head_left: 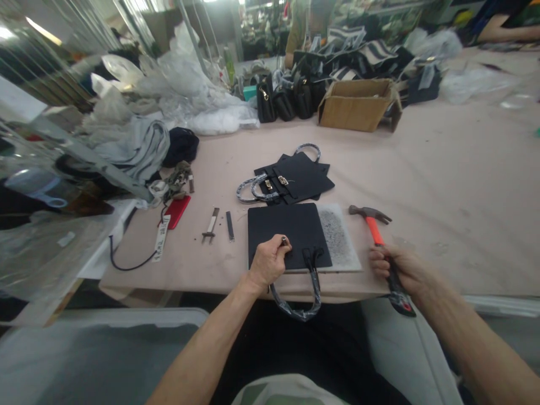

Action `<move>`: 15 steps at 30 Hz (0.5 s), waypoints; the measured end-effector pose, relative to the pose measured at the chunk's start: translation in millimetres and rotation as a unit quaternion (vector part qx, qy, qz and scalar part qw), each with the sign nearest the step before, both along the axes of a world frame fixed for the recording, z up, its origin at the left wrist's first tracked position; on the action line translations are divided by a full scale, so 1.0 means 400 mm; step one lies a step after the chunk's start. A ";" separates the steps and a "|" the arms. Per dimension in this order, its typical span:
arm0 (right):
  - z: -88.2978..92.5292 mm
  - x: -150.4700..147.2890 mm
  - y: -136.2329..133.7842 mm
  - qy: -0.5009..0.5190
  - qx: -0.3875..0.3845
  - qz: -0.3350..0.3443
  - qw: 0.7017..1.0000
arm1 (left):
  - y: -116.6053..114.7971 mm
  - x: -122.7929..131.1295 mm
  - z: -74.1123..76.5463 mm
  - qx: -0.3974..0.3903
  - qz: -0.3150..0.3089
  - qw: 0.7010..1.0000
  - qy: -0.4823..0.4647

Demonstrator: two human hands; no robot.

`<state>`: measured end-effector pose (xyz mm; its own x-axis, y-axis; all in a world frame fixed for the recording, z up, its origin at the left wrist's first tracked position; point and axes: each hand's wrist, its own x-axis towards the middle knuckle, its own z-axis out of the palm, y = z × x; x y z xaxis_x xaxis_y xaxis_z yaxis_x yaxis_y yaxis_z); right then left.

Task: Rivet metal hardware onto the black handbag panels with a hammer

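Observation:
A black bag panel [282,222] lies flat before me, its plastic-wrapped handle [315,289] hanging over the table's front edge. It rests on a pale board [340,230] with a dark-speckled surface. My left hand [266,261] is closed round a short metal punch [283,240], held over the lower middle of the panel; its lower end is hidden by my fingers. To the right, my right hand [394,264] grips the dark lower part of a claw hammer [373,229]. The hammer's head points away from me, beside the board's right edge.
Behind lie stacked black panels [304,177] with handles and gold clasps. Left are a two-pronged tool [210,225], a dark metal strip [229,226] and a red object [179,212]. A cardboard box [354,109], black bags [265,101] and a person [295,34] are farther back.

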<state>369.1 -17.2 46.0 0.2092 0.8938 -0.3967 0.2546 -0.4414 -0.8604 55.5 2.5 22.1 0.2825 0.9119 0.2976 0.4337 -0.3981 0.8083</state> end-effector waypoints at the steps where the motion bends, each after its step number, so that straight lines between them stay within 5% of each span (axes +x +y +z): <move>1: 0.017 -0.021 -0.004 0.027 -0.002 -0.002 1.000 | -0.001 0.001 -0.004 0.008 0.001 1.000 0.012; 4: 0.085 -0.083 -0.035 0.062 0.028 -0.047 0.997 | -0.003 0.001 -0.017 0.029 -0.020 0.998 0.058; 7: 0.166 -0.123 -0.085 -0.070 0.138 -0.050 0.987 | -0.002 0.000 -0.027 0.032 -0.039 0.996 0.074; 11: 0.216 -0.144 -0.138 -0.341 0.289 0.123 0.886 | 0.002 0.001 -0.029 0.027 -0.035 0.998 0.049; 15: 0.217 -0.160 -0.144 -0.423 0.329 0.236 0.811 | 0.004 0.002 -0.027 0.024 -0.034 0.999 0.027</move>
<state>305.3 -74.9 132.7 -0.2694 0.9133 0.3056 0.8829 0.3609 -0.3003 56.1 4.1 11.3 0.3596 0.8751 0.3239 0.4463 -0.4661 0.7639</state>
